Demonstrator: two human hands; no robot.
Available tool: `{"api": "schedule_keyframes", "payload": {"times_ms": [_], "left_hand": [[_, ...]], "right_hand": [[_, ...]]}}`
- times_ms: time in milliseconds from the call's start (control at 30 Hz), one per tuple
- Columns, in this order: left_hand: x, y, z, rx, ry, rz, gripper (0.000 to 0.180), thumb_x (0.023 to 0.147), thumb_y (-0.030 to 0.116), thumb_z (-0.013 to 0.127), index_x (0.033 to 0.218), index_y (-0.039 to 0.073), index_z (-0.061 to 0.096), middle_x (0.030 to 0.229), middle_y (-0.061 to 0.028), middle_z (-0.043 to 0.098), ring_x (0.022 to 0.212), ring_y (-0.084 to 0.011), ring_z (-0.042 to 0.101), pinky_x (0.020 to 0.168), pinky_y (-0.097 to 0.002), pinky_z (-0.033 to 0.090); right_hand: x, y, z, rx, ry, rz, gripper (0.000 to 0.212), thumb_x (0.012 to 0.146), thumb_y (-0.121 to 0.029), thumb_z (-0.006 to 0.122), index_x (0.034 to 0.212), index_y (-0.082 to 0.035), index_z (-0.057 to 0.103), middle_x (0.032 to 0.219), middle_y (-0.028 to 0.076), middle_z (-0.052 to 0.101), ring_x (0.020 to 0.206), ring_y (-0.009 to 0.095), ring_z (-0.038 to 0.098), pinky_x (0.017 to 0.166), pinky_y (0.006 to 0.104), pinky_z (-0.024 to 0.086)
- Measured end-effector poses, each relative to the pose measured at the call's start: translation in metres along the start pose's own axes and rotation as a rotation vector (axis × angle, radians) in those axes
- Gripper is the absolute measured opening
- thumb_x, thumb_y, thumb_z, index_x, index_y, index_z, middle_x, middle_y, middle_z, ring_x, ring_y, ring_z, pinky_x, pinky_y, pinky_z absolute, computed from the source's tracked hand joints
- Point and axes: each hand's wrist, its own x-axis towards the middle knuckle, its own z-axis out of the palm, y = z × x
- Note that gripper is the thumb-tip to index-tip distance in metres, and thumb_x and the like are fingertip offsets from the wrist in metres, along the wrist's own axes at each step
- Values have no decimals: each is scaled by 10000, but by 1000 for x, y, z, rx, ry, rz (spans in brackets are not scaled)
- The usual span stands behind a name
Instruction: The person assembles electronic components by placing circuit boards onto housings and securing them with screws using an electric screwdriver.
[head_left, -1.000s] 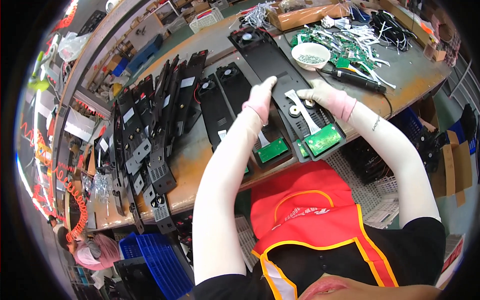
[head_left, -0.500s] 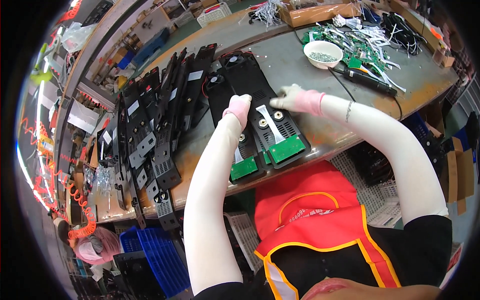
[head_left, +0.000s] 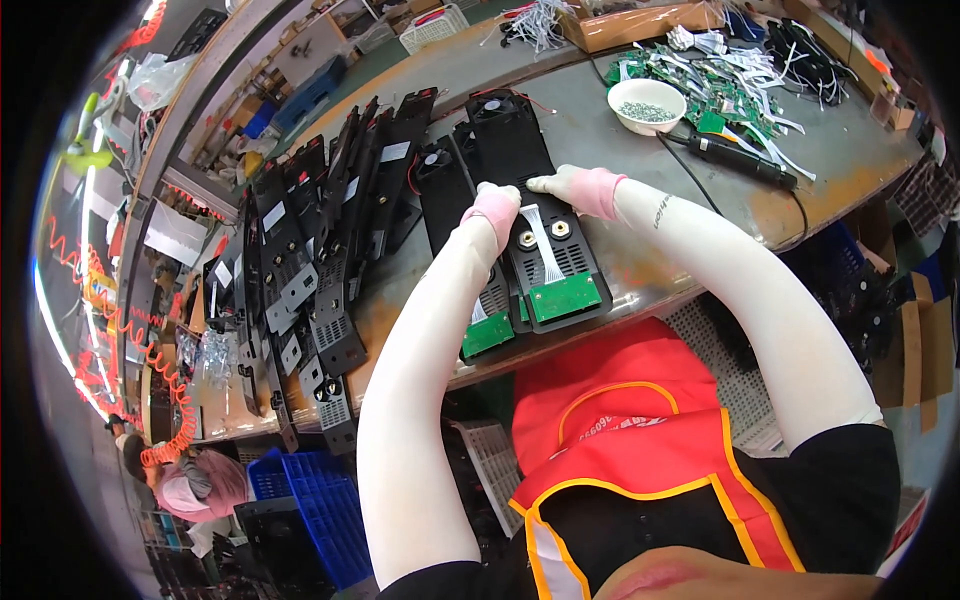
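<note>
A long black panel [head_left: 512,150] with slots and a fan at its far end lies on the metal table. Near its front end sits a green circuit board [head_left: 565,298], joined to a white ribbon cable [head_left: 543,245] running between two brass-coloured round fittings. My left hand [head_left: 494,208], in a pale glove, is closed at the panel's left edge. Across from it, my right hand [head_left: 575,187] is closed at the right edge, its fingertips over the panel. The fingers' undersides are hidden. A second black panel [head_left: 446,190] with a green board [head_left: 488,334] lies close on the left, partly covered by my left arm.
More black panels [head_left: 330,230] stand leaning in a row at the left. To the right are a white bowl [head_left: 647,106] of small metal pieces, a black corded power tool [head_left: 742,163] and a pile of green circuit boards [head_left: 690,85]. Blue crates [head_left: 325,510] sit below the table.
The right-hand panel has turned slightly, its far end shifting right and away from the other panel. My left hand moved right with it; my right hand moved left onto the panel.
</note>
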Motion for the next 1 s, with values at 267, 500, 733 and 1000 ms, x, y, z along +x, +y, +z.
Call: {"api": "schedule_keyframes", "payload": {"times_ms": [267,500,733,1000], "left_hand": [[35,12,26,-1589,54,-657,481,854,308,560,1276,79,588,1349,-228,528,1254,-411,498,1033,-473,415],[22,-3,42,-1993,222,-312,410,815,389,659,973,11,669,914,-107,663,767,-269,637,719,-419,497],[36,-18,61,-2300,356,-489,369,849,372,619,1025,49,648,886,-92,650,764,-244,610,648,-391,460],[56,-32,105,-1646,287,-690,415,893,266,507,1259,73,536,1166,-133,589,1051,-286,561,835,-419,501]], "right_hand": [[-2,25,-8,58,-70,-18,474,869,-403,672,1030,43,647,887,114,677,693,187,653,600,293,553],[14,50,-8,291,110,-104,471,920,-374,627,1109,56,593,872,90,662,663,160,628,571,293,520],[36,1,-3,132,-48,-221,551,919,-355,621,1239,87,544,1009,119,678,828,167,658,706,319,544],[35,-14,6,-739,127,-156,797,838,-636,545,1299,15,542,1289,230,574,1141,349,594,976,416,457]]}}
